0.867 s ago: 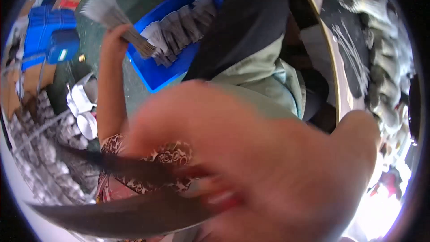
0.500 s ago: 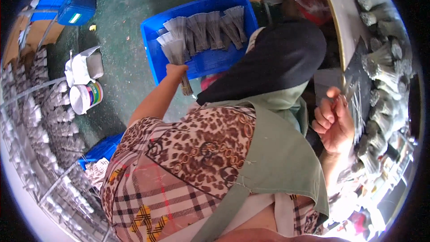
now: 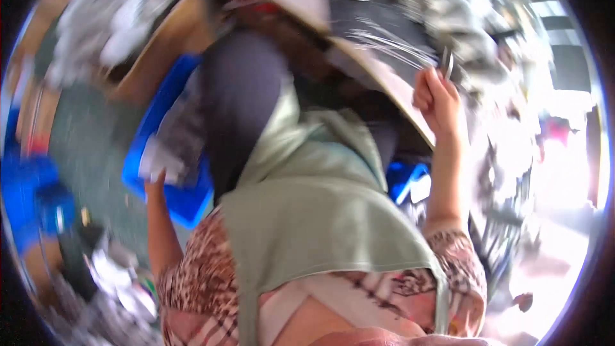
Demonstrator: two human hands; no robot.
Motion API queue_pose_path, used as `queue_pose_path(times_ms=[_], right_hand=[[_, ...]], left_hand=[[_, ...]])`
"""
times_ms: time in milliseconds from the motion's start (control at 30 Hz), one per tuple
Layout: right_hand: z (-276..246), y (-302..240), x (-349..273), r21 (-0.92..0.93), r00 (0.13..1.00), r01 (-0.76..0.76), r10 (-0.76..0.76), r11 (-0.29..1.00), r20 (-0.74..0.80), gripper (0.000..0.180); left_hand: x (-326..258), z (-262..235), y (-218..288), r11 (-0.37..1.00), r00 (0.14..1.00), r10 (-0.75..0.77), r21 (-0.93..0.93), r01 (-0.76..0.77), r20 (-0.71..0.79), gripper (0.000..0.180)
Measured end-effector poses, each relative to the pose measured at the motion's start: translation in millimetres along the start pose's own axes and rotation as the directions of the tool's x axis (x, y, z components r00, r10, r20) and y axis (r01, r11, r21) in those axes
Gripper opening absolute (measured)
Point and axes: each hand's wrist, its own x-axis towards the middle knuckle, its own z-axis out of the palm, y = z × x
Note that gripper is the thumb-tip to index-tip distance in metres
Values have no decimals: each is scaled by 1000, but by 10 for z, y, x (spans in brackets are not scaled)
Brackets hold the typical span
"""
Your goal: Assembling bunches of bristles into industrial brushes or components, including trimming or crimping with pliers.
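Observation:
My left hand (image 3: 155, 181) is at the near edge of the blue bin (image 3: 133, 166), up against the pale, fanned end of a bundle of thin wire-like strands (image 3: 157, 156). Motion smears its fingers, so whether they still grip the bundle is unclear. More grey bundles (image 3: 180, 118) lie inside the bin, partly hidden by my leg. My right hand (image 3: 437, 99) is raised at the bench edge with its fingers closed. A thin curved glint shows just above the fingertips, too blurred to name. Beside it, loose thin strands (image 3: 391, 45) lie on a dark surface.
The bench (image 3: 378, 80) runs diagonally past my right hand, with blurred pale bundles (image 3: 474, 0) piled beyond it. At the left stand a blue container (image 3: 54, 208) and a whitish heap (image 3: 112, 269) on the green floor (image 3: 90, 147). A cardboard panel (image 3: 170, 45) borders the bin.
The whole view has swung to the right and blurred. My left hand, earlier gripping a bundle above the bin's edge, is now low beside the bundles. My right hand has come nearer the loose strands.

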Motion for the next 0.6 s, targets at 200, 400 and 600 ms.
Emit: queue_pose_path(times_ms=[200,400,600], right_hand=[[-1829,-523,67,-118,667,345,-332,931,-667,26],[-2308,-336,417,-582,665,-42,-413,812,-623,65],[-2026,-428,841,-694,563,-616,-408,372,-719,96]], left_hand=[[91,342,348,943,933,-317,166,290,170,64],[159,639,1130,891,863,-452,68,449,226,43],[221,683,1782,893,884,-375,-148,425,278,33]])
